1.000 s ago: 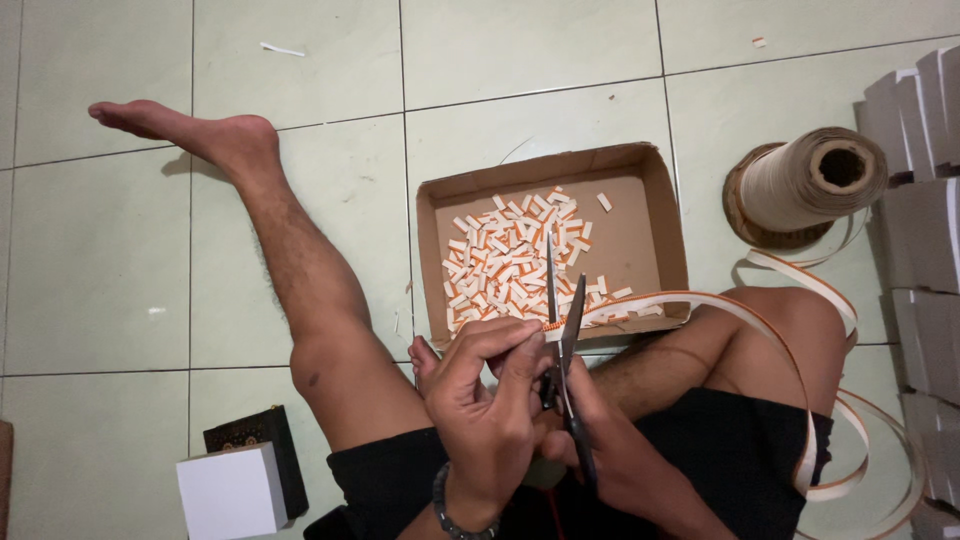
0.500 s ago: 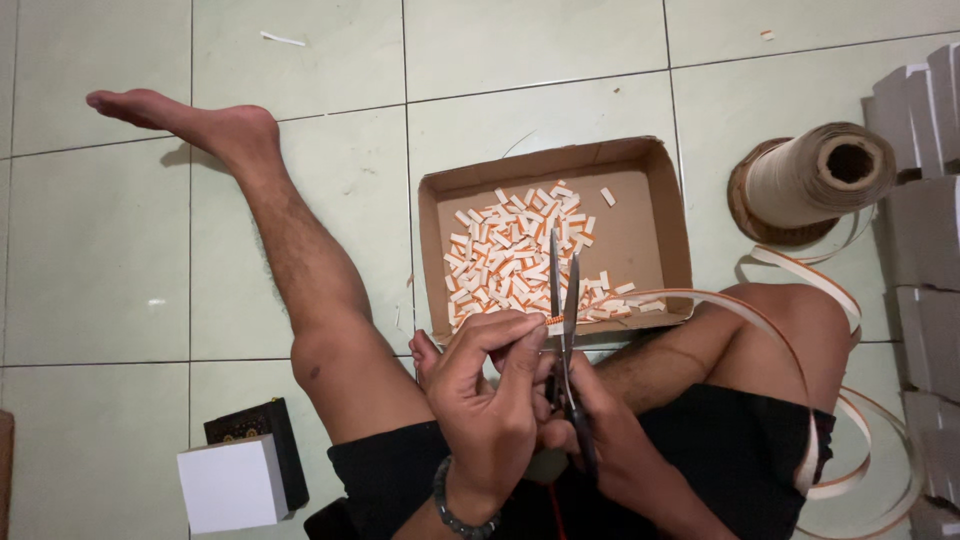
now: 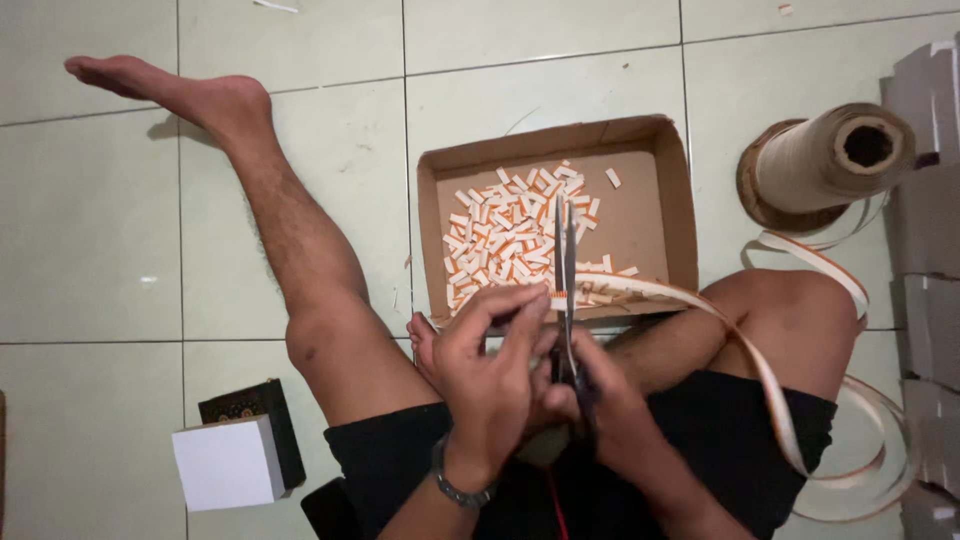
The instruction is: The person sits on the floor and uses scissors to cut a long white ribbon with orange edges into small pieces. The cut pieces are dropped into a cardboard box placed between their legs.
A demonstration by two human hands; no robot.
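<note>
Cardboard tray, brown and rectangular, lies on the tiled floor far from the person's lap, and holds a heap of small white and orange cut pieces. A brown spool of tape stands at the far right, beside grey stacked boxes. Near left, a white box leans on a black box. The left hand pinches the end of the white strip with narrow fingers. The right hand grips the scissors. Their blades were open a second ago and are now nearly closed over the tray's near edge.
</note>
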